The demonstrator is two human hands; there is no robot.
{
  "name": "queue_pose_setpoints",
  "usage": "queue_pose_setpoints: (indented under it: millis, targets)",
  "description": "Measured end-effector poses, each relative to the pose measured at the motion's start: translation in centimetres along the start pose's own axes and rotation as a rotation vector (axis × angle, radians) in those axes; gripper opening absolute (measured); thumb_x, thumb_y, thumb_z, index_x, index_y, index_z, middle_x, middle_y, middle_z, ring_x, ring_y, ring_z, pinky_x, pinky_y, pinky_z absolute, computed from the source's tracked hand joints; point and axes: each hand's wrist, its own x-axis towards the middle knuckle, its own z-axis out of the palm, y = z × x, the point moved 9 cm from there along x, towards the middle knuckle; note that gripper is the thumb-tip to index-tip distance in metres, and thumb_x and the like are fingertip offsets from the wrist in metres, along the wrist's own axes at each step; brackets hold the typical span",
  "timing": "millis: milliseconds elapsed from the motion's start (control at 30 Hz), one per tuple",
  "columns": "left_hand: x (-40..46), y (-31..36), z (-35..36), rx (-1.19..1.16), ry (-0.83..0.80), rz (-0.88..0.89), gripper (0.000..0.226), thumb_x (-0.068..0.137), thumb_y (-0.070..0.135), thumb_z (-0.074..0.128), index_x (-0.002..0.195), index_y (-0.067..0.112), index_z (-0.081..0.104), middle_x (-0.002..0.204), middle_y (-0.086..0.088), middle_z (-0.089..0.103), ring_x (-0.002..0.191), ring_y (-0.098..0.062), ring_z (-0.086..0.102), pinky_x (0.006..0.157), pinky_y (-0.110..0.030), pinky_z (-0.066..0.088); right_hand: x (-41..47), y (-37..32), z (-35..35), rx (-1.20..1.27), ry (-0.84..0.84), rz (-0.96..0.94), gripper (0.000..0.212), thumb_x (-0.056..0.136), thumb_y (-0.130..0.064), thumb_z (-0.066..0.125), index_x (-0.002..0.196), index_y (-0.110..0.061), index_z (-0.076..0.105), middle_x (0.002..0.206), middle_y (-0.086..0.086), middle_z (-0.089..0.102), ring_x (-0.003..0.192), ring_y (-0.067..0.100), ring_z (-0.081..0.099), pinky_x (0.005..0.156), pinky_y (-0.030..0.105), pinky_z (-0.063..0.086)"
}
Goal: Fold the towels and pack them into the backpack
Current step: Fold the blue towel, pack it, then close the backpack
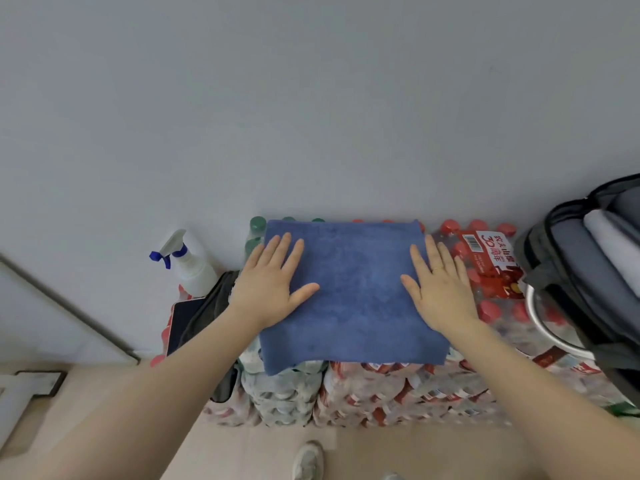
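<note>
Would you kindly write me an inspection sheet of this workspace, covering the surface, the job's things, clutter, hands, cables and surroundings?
Surface: shrink-wrapped packs of bottled water, stacked against the wall, serve as the table.
Job's things: blue towel lies flat on the packs, its near edge overhanging; grey backpack stands open at right, a light folded item inside.
Clutter: spray bottle, dark pouch and metal bowl beside the towel.
Hands: left hand and right hand press flat on the towel, fingers straight.
Cables: nothing seen.
Surroundings: plain grey wall, beige floor, a shoe below.
</note>
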Motion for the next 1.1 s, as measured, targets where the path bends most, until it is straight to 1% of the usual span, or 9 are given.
queue_pose_setpoints:
  millis: [133,267,367,533,667,867,967,1000,1100]
  targets:
    - [-5.1,3.0,1.4,-0.059,0.046,0.081,0.082,0.09,0.062,-0.001,0.138,0.01,0.041,0.139,-0.014,0.048,0.129,-0.034,0.044,0.107,-0.048,0.029,-5.6,-1.5,0.9,0.046,0.0,-0.157,0.081,0.079,-0.063,-0.004,0.149,-0.024,0.004,0.158,0.001,-0.009,0.146,0.019,-0.002,0.118,0.035,0.001]
    - [-9.7,2.8,3.2,-0.245,0.151,-0.13,0.061,0.094,0.045,0.026,0.138,0.004,0.039,0.146,-0.015,0.037,0.136,-0.035,0.032,0.111,-0.047,0.024,-9.5,0.8,2.3,0.214,0.05,-0.039,0.056,0.096,-0.033,0.041,0.146,-0.013,0.023,0.157,0.007,0.01,0.144,0.024,0.011,0.117,0.038,0.013]
    - [-12.4,2.2,4.3,-0.497,0.192,-0.413,0.054,0.096,0.025,0.043,0.144,0.007,0.024,0.153,-0.013,0.017,0.14,-0.032,0.018,0.113,-0.042,0.019,-11.9,2.2,2.2,0.455,0.184,0.086,0.05,0.093,-0.019,0.05,0.14,-0.009,0.034,0.154,0.009,0.021,0.141,0.027,0.021,0.113,0.039,0.023]
    - [-14.5,1.6,7.2,-1.171,0.191,-0.786,0.043,0.099,0.024,0.033,0.14,0.012,0.032,0.14,-0.009,0.04,0.127,-0.027,0.04,0.095,-0.035,0.035,-12.8,4.0,5.5,1.078,0.077,0.426,0.056,0.095,-0.013,0.047,0.143,-0.01,0.02,0.147,0.01,0.033,0.133,0.028,0.037,0.109,0.041,0.035]
    - [-14.5,1.5,7.8,-1.399,0.17,-0.929,0.039,0.101,0.026,0.031,0.137,0.012,0.035,0.135,-0.006,0.045,0.104,-0.016,0.042,0.086,-0.03,0.032,-12.3,3.7,7.3,1.154,-0.028,0.52,0.039,0.094,-0.012,0.047,0.13,-0.004,0.033,0.134,0.014,0.047,0.112,0.028,0.051,0.094,0.041,0.043]
    - [-14.8,0.0,8.5,-1.366,0.084,-0.906,0.038,0.094,0.028,0.05,0.128,0.01,0.044,0.114,-0.006,0.052,0.096,-0.016,0.046,0.084,-0.031,0.034,-11.3,4.2,7.4,1.194,-0.018,0.555,0.04,0.094,-0.014,0.048,0.132,-0.007,0.038,0.119,0.011,0.055,0.109,0.027,0.053,0.09,0.039,0.042]
    - [-15.2,0.0,8.8,-1.373,0.01,-0.833,0.013,0.092,0.024,0.055,0.087,0.012,0.058,0.089,-0.004,0.056,0.084,-0.019,0.049,0.079,-0.031,0.036,-11.6,4.5,7.6,1.175,-0.082,0.534,0.012,0.093,-0.016,0.049,0.092,-0.006,0.056,0.081,0.008,0.051,0.067,0.019,0.046,0.062,0.03,0.037]
    - [-15.5,0.1,8.8,-1.397,0.008,-0.818,0.016,0.091,0.023,0.056,0.079,0.013,0.056,0.086,-0.005,0.056,0.085,-0.02,0.048,0.08,-0.032,0.037,-11.9,4.7,7.7,1.18,-0.093,0.531,0.017,0.093,-0.017,0.05,0.079,-0.008,0.053,0.072,0.007,0.047,0.059,0.016,0.038,0.056,0.029,0.031]
    - [-16.1,0.3,8.5,-1.442,0.01,-0.782,0.014,0.09,0.022,0.057,0.078,0.015,0.054,0.09,-0.007,0.057,0.088,-0.021,0.049,0.086,-0.038,0.042,-12.3,5.0,7.8,1.165,-0.145,0.486,0.02,0.094,-0.02,0.051,0.075,-0.012,0.052,0.076,0.003,0.05,0.065,0.015,0.041,0.057,0.028,0.034]
